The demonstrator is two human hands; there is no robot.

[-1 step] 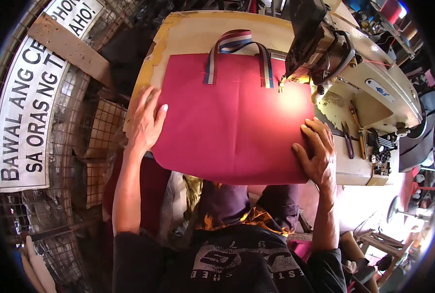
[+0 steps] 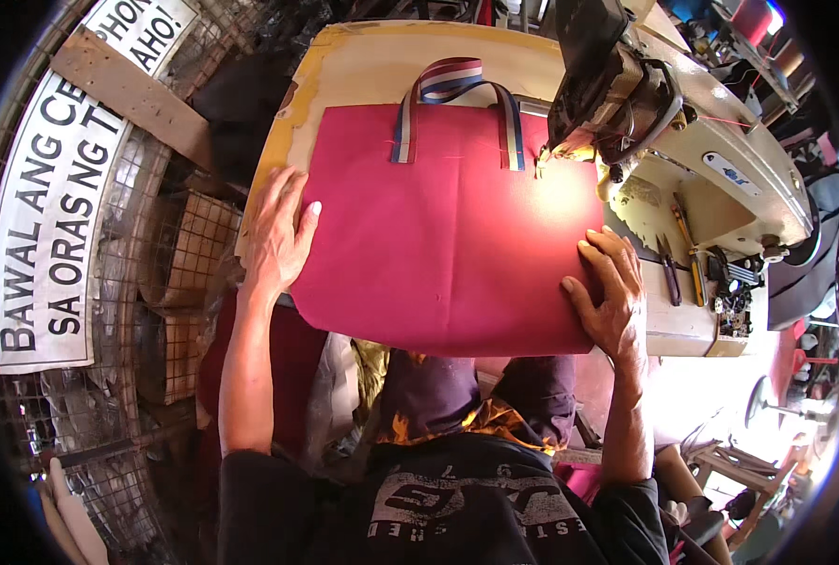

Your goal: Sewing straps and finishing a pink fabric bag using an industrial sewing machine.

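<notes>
A magenta fabric panel (image 2: 391, 245) lies flat on the sewing table, its lower edge hanging over the front above my lap. A striped strap handle (image 2: 509, 113) loops up from its top edge, both ends lying on the panel. My left hand (image 2: 281, 231) rests along the panel's left edge, fingers stretched out and thumb on the fabric. At the lower right edge, my right hand (image 2: 613, 292) lies with fingers spread on the cloth. Neither hand grips anything. The sewing machine (image 2: 617, 104) stands over the panel's upper right, its lamp lighting the fabric there.
Right of the panel, dark-handled snips (image 2: 670, 268) and a slim orange-and-black tool (image 2: 697, 278) lie on the machine bed. Small metal parts (image 2: 735, 301) sit beside them. A wire mesh rack (image 2: 198, 245) with a white sign (image 2: 52, 235) stands at the left.
</notes>
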